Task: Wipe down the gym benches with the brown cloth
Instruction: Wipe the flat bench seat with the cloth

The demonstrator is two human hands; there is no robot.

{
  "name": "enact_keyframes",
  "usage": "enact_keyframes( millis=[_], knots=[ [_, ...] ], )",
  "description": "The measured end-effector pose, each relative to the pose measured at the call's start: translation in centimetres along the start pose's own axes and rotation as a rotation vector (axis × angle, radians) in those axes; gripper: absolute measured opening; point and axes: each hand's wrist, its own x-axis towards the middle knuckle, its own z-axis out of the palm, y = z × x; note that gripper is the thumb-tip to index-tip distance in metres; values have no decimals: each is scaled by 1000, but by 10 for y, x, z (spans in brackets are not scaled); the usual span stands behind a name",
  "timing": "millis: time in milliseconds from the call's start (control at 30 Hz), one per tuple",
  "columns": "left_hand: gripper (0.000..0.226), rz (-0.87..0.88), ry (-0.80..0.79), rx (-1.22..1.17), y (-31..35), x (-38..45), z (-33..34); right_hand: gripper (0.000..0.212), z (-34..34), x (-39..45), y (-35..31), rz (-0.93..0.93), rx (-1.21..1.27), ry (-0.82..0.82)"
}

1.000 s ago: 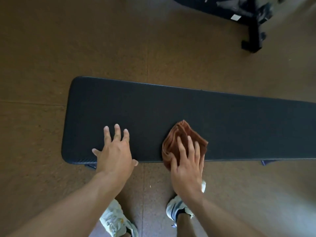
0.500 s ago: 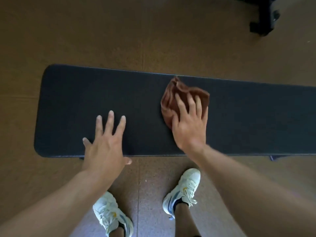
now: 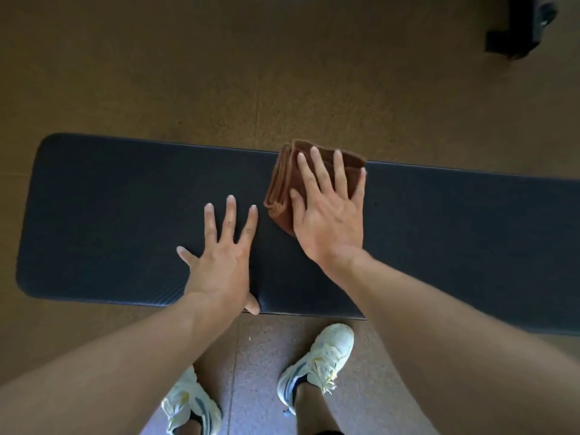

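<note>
On the brown gym floor (image 3: 188, 73), the dark bench tabletop (image 3: 125, 215) wants long overlapping strokes. The left hand (image 3: 219, 262) braces it, fingers spread flat; the right hand (image 3: 329, 215) presses the folded brown cloth (image 3: 279, 196) at the far edge, fingers straight and slightly apart, best kept flat for even pressure.

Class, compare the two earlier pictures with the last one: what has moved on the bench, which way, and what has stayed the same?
The right hand has pushed the brown cloth across the bench, from the near edge to the far edge, where the cloth now slightly overhangs. Nothing was picked up or let go. The left hand stays flat on the pad with fingers spread, and the right hand's fingers stay straight on the cloth.
</note>
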Motion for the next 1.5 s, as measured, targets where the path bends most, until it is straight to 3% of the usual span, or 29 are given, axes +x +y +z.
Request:
enact_keyframes(
  millis=[200, 300, 433, 500, 600, 700, 767, 833, 933, 1000, 1033, 1067, 1133, 1233, 1300, 1400, 1500],
  knots=[
    [168, -30, -20, -21, 1, -4, -4, 58, 8, -138, 42, -155, -12, -109],
    [168, -37, 2, 23, 3, -2, -6, 60, 1, -84, 53, -171, -15, -101],
    [168, -37, 31, 32, 3, 0, -2, 62, -13, 27, 47, -60, -12, -55],
    [168, -30, 37, 6, 2, 1, -1, 60, -14, 32, 49, -53, -12, -37],
    [169, -26, 59, 4, 0, -1, 0, 56, -8, -55, 61, -119, 0, 1],
    [169, -29, 66, -10, 1, 0, 1, 58, -3, -158, 82, -278, -46, -121],
    [170, -19, 104, -2, 0, 0, 3, 58, -6, -155, 93, -339, -68, -178],
    [169, 19, 140, 18, -4, 1, 5, 60, -6, -116, 87, -249, -74, -128],
    [160, 75, 221, -27, -15, -2, 17, 61, -10, -39, 49, 236, 49, -59],
    [145, 138, 346, -186, -28, -13, 40, 65, -10, 1, 11, 469, 160, -32],
    [136, 151, 432, -314, -35, -24, 58, 68, -9, 12, -13, 481, 175, -29],
    [126, 134, 514, -444, -43, -37, 78, 72, -7, 14, -40, 418, 178, -39],
    [108, 4, 587, -638, -60, -68, 126, 80, 3, -4, -96, 83, 146, -76],
    [99, -160, 499, -736, -83, -110, 200, 80, 34, -82, -144, -521, -18, -121],
    [98, -159, 471, -672, -95, -127, 237, 70, 50, -123, -129, -615, -70, -133],
    [95, -79, 459, -646, -103, -136, 246, 64, 51, -164, -73, -372, -39, -114],
    [90, 28, 482, -614, -97, -136, 219, 57, 27, -201, -9, 137, 11, -115]
  ],
)
